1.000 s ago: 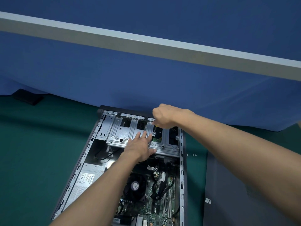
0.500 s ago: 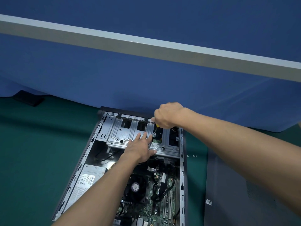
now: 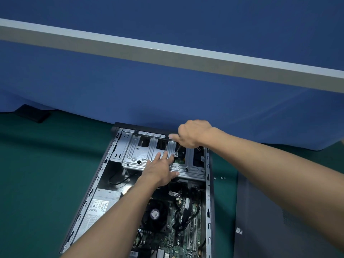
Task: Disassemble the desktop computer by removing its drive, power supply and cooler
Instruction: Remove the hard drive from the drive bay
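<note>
The right hand [image 3: 193, 135] has its fingers curled tight round the handle of a screwdriver [image 3: 177, 150]. The handle is hidden inside the fist, and only the thin shaft shows below the knuckles. The shaft slants down and toward the person, and its tip meets a screw [image 3: 175, 155] in the metal drive cage [image 3: 137, 155]. Just beside the tip, on its left, the left hand [image 3: 160, 170] lies flat on the cage with its fingers straight, grasping nothing.

The step in hand appears to be freeing the drive [image 3: 180, 159], whose green board shows through the cage opening directly under the shaft. To do it well, bring the shaft more upright over the screw head, since a slanted tip tends to slip out and chew the slots. Press down along the shaft while turning, and let the flat hand hold the cage steady against the twist. Lift the screw out before it drops into the case [image 3: 208, 183].

The power supply [image 3: 101, 203] and the cooler [image 3: 154, 214] sit nearer the person than the grip, apparently not yet removed.
</note>
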Demonstrator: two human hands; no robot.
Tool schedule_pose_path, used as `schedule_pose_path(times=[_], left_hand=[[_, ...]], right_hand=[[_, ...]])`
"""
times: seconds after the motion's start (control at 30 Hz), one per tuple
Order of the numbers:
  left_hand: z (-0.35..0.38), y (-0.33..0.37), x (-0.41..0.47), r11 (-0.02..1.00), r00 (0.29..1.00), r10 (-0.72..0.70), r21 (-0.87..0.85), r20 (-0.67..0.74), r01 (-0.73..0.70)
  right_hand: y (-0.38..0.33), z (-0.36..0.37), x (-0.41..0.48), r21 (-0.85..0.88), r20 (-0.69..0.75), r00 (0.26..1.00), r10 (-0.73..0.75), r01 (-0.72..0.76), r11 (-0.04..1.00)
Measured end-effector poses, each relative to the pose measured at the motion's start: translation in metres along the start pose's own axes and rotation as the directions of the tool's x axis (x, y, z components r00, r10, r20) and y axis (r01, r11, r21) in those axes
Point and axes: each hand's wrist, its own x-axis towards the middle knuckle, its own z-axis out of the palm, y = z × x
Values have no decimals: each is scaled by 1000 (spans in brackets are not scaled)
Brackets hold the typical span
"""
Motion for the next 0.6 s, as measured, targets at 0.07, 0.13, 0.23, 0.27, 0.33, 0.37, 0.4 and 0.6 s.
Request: schedule_pose_path(times=[0.07,0.13,0.23,0.27,0.33,0.37,0.4,0.6], left_hand=[[0,0,-1,1000,1000,1,0,0,-1],[0,0,-1,1000,1000,1,2,-2,-1],[0,0,-1,1000,1000,-1,0,-3,1],[0,0,-1,1000,1000,-1,0,-2,1],[0,0,0,1000,1000,-2,-2,-2,2],[0,0,0,1000,1000,-1,-4,-3,1],[0,0,-1,1000,1000,-1,-6,-3,1],[0,1,-2,1000,1000,1,-6,-4,-1]], right_hand=[[0,0,1,-5,-18,1000,-23,23,1000],[1,-2,0,22,-66,996,-59,60,998],[1,-6,-1,112,-98,988,-121,132,985],[0,-8,-2,137,-64,990,-129,137,981],[-1,-6,-3,134,-33,992,-124,127,983],[-2,-5,-4,101,-36,994,-104,107,989],[-2,-3,-3,56,-32,998,-56,58,997],[-5,-3,-1,64,-78,997,10,-5,998]])
